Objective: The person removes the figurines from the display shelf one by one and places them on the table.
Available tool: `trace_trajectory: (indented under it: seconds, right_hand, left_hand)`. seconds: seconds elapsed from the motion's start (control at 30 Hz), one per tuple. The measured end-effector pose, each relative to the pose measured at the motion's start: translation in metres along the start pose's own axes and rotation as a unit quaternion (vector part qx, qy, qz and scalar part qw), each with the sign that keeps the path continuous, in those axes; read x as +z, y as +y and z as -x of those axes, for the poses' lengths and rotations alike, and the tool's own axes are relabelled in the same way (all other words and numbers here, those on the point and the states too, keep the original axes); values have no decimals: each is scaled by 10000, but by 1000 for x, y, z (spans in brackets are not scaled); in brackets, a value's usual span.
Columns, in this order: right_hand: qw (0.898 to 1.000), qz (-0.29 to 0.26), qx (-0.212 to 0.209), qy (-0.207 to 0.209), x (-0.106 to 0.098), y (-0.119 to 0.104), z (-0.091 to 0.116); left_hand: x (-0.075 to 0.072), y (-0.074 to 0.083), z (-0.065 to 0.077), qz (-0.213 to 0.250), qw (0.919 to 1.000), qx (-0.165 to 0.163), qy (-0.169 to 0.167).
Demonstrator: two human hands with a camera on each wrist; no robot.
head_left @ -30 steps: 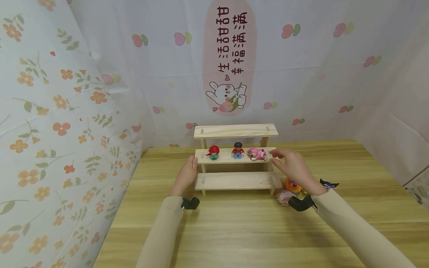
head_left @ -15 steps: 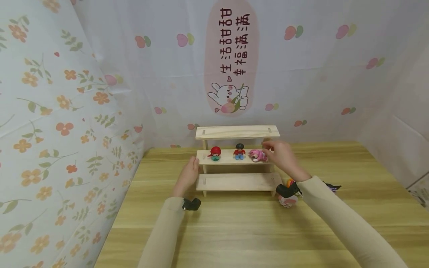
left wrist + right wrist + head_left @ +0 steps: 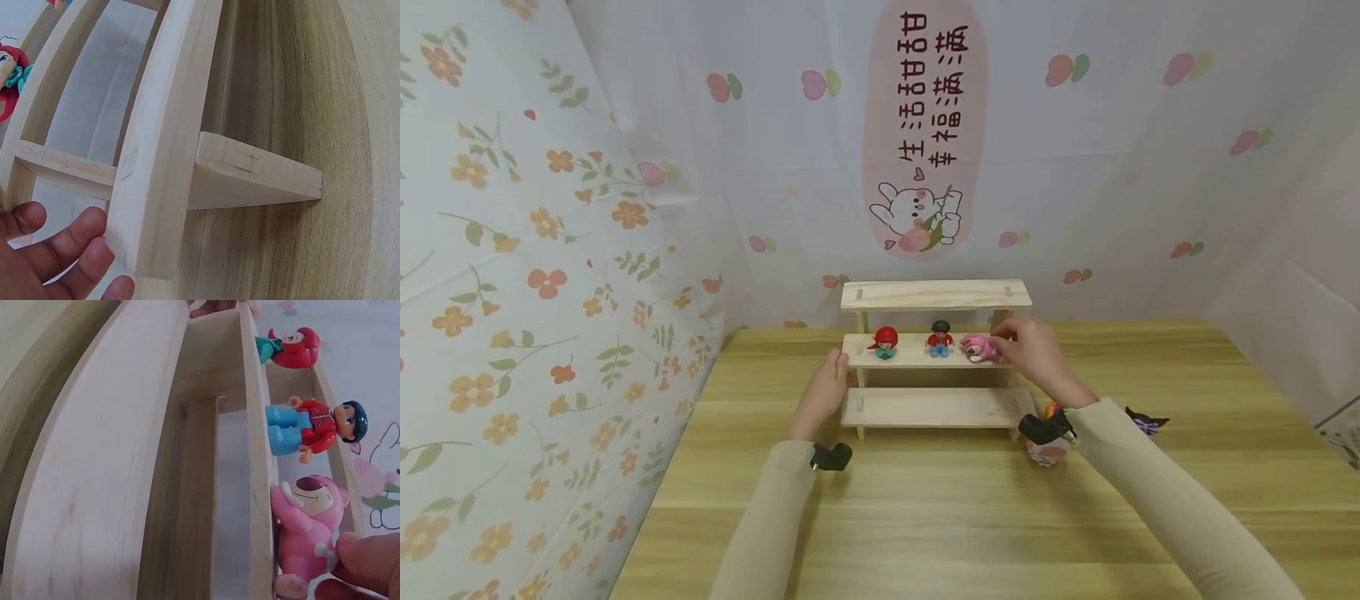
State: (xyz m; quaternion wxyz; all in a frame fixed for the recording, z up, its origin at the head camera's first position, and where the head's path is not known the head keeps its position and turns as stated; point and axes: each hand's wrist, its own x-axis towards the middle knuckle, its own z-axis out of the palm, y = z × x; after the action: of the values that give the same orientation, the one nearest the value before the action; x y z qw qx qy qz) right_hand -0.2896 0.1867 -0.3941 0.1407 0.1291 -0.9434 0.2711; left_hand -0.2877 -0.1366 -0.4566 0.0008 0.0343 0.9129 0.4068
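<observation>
A three-tier wooden shelf stands on the table. My left hand grips its left end by the middle tier; in the left wrist view bent fingers lie close against the board ends. On the middle tier are a red-haired figure at left, a black-haired toy figure in a red jacket at centre, and a pink bear figure at right. My right hand pinches the bear from its right side; the right wrist view shows the thumb at its back, the other fingers partly hidden.
By the shelf's right foot lie a pink-and-white toy and an orange toy, partly behind my right wrist. Further right is a black-and-purple toy. A patterned cloth hangs behind the table.
My right hand, earlier just right of the pink bear, has moved left and taken hold of it. The bear has turned slightly. My left hand stays at the shelf's end.
</observation>
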Motion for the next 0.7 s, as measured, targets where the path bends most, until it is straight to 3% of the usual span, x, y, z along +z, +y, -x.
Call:
trace_trajectory:
  seconds: [0.7]
  right_hand:
    - [9986, -153, -424, 282, -5, 8, 14]
  left_hand:
    - [2, -1, -2, 23, 10000, 43, 16]
